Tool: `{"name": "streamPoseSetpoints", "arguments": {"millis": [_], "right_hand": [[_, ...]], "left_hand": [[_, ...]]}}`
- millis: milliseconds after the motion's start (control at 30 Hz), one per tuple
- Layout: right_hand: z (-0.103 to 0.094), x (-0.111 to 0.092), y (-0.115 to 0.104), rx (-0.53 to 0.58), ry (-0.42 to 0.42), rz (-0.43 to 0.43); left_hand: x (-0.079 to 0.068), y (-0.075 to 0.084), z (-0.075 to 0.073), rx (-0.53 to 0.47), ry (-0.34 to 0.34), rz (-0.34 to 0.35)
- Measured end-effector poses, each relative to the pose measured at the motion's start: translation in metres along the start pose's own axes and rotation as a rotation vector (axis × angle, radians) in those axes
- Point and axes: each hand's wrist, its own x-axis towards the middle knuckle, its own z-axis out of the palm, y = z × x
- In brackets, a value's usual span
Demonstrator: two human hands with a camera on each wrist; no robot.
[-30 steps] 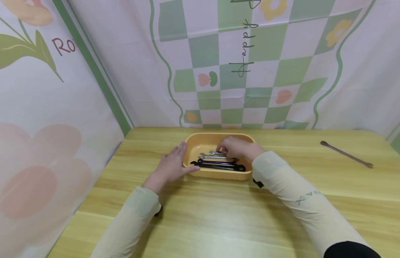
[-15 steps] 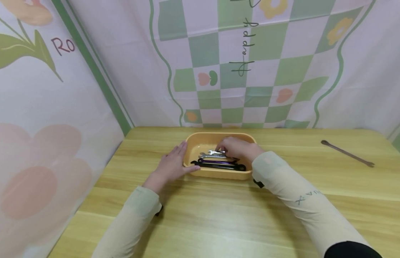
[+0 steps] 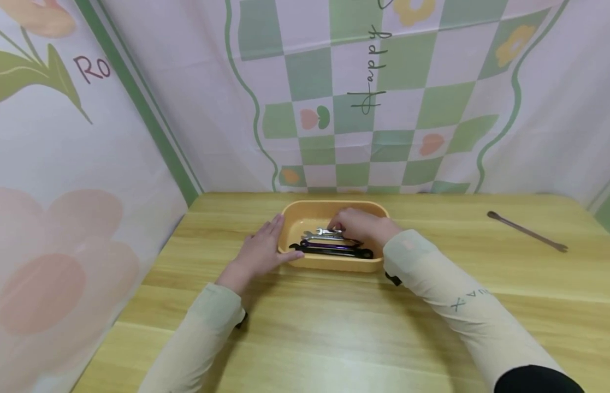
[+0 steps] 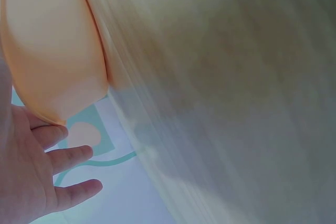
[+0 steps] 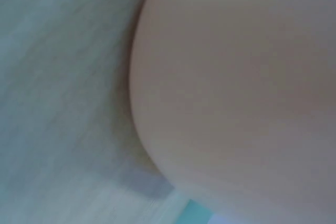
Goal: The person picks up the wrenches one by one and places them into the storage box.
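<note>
An orange plastic tub (image 3: 341,265) stands near the back of the table. In it several open-ended wrenches lie roughly parallel: a long black wrench (image 3: 329,251) at the front, a dark purple wrench (image 3: 326,245) behind it, then silver ones. My left hand (image 3: 258,254) rests against the tub's left end with fingers extended and the thumb over the front rim; the left wrist view shows the fingers (image 4: 73,156) straight beside the tub wall (image 4: 52,45). My right hand (image 3: 361,222) reaches inside from the right, fingers curled, pinching a small silver wrench (image 3: 325,231) at the back of the row.
A long brownish wrench (image 3: 528,231) lies alone on the wooden table (image 3: 324,327) at the right. Behind the table hangs a printed cloth (image 3: 354,147), with another patterned cloth (image 3: 78,229) along the left. In the right wrist view the tub's outer wall (image 5: 231,87) fills much of the frame.
The small silver wrench at the right fingertips has shifted and tilted slightly in the tub. Both hands keep nearly the same place, and the head view drifts a little.
</note>
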Motion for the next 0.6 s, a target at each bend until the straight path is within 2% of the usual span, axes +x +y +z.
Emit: {"name": "streamPoseSetpoints", "arguments": {"millis": [367,600], "right_hand": [[-0.0002,0.0019,-0.0055,-0.025,-0.029,-0.024],[-0.0016,0.0015,-0.0072,-0.038,-0.046,-0.011]], "left_hand": [[-0.0002,-0.0004,-0.0006,0.001,0.001,-0.005],[0.0003,-0.0003,-0.0004,0.003,0.002,-0.001]]}}
